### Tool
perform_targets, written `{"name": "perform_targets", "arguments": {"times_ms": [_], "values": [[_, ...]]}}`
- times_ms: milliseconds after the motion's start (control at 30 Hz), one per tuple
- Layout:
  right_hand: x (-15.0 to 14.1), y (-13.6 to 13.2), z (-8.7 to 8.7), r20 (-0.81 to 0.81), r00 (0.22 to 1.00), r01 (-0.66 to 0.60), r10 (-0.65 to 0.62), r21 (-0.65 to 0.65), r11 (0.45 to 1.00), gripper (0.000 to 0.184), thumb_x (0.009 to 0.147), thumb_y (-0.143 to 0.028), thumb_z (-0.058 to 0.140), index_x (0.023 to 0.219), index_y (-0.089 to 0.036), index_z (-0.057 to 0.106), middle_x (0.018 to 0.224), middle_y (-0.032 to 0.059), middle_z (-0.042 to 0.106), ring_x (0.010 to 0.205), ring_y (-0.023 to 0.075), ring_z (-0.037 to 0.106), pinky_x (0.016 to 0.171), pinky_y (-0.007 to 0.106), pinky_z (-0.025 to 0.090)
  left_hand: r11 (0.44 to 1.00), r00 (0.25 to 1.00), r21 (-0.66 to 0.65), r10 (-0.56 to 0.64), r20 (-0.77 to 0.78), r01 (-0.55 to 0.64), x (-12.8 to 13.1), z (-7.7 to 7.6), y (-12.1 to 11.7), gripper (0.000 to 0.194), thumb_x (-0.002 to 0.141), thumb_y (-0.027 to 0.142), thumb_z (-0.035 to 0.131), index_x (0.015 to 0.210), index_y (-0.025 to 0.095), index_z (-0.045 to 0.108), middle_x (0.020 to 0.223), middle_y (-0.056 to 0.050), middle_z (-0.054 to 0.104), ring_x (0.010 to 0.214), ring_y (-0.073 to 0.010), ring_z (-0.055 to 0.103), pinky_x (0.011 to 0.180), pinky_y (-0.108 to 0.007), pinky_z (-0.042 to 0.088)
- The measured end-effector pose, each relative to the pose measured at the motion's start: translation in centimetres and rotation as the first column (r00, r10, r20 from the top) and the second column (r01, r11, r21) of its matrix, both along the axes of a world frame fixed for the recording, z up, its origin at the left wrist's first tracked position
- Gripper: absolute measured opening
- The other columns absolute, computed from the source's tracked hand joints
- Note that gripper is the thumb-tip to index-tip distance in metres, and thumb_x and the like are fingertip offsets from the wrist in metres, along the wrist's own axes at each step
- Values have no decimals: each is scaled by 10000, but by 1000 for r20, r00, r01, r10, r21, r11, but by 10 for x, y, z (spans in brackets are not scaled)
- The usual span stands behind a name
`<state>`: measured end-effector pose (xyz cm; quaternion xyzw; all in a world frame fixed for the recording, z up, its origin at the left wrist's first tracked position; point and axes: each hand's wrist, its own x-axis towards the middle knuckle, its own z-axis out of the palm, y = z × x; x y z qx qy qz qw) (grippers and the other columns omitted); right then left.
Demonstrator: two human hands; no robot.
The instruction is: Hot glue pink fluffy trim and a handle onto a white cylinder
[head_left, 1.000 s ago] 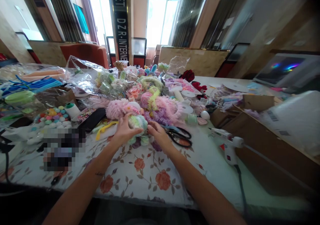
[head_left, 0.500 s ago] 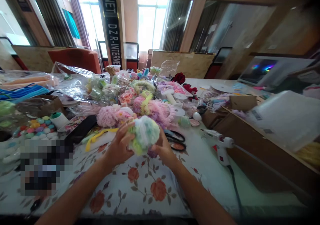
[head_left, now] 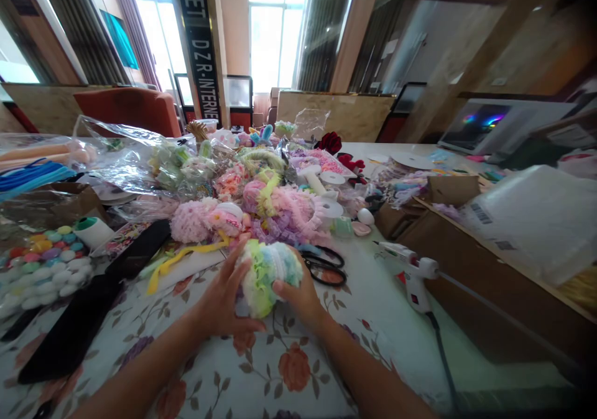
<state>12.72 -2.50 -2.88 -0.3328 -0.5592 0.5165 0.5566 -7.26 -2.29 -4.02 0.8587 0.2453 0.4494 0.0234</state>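
Note:
A fluffy ball (head_left: 273,270) in yellow-green, white and pale blue, with a white band across its middle, is between my two hands above the flowered cloth. My left hand (head_left: 224,294) cups its left side, the fingers against it and the thumb stretched out below. My right hand (head_left: 303,298) grips the right side, with the thumb pressed on the front and the other fingers hidden behind. Just right of the ball lie black-handled scissors (head_left: 326,265). A yellow ribbon (head_left: 177,263) lies to the left of my left hand.
A heap of pink and lilac trims (head_left: 280,211) spreads behind my hands. At right are a white glue gun (head_left: 413,270) with its cord and a cardboard box (head_left: 466,282). Pompoms (head_left: 56,257), a thread spool (head_left: 93,232) and a black strip-shaped item (head_left: 74,332) lie left.
The ball was raised from the cloth towards me and turned, so its yellow-green side now faces left. My left thumb has moved away from its front. The camera view has shifted slightly.

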Motion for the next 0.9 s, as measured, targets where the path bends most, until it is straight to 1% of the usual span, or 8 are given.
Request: {"name": "perform_targets", "arguments": {"times_ms": [133,333,433,600,700,767,833,900], "values": [[0,-5,3,-10,999,-46,46,0,999,668,725,-644,715,1258,-259,598,1036,59,687,912,250,639,819,357,557,995,996,-76,-58,65,62,7,-7,-7,894,880,569,539,1565,245,65,1609,-240,46,1474,-461,128,1067,-657,334],[-5,-15,-3,-14,999,-39,38,-18,999,645,802,-633,646,1344,-296,549,1020,67,718,883,260,669,786,376,588,993,993,-96,-54,107,64,17,-11,-13,852,850,427,629,1533,284,141,1579,-230,44,1437,-472,205,986,-594,434],[-4,-18,-15,3,1000,-29,29,-34,999,674,818,-656,603,1390,-315,503,1122,83,705,990,290,671,827,415,591,992,996,-120,-28,83,37,19,-12,-13,901,812,412,681,1531,306,149,1579,-217,59,1421,-470,238,978,-577,449],[1,-19,-31,53,996,82,-77,-103,991,672,833,-619,605,1408,-295,481,1217,92,667,1107,307,634,915,454,562,987,993,-159,-9,114,27,22,-17,-14,906,789,413,699,1527,328,181,1584,-204,101,1397,-478,298,972,-609,453],[2,-15,-25,33,998,62,-59,-103,993,658,811,-610,643,1369,-284,522,1127,80,695,1003,289,662,877,424,572,968,993,-249,14,117,15,19,-16,-15,933,778,439,716,1532,367,170,1577,-189,169,1387,-496,324,982,-623,452],[1,-10,-17,7,998,65,-65,-95,993,600,815,-617,636,1306,-277,582,1052,69,713,949,279,670,850,406,576,952,994,-305,6,112,29,13,-13,-15,950,768,542,701,1541,352,181,1545,-201,264,1391,-516,310,1014,-664,409],[0,-5,-9,-24,996,85,-89,-109,990,506,869,-627,555,1203,-262,656,987,67,727,917,275,676,815,401,581,929,980,-366,20,199,56,7,-8,-12,975,756,642,657,1548,322,187,1500,-214,361,1403,-512,293,1051,-696,344],[-2,-2,-3,-21,996,88,-90,-81,993,485,922,-628,456,1062,-245,718,886,70,736,834,269,686,741,397,587,858,933,-494,52,356,141,2,-1,-9,984,744,649,671,1543,312,205,1484,-204,410,1410,-469,315,1080,-663,330]]}}
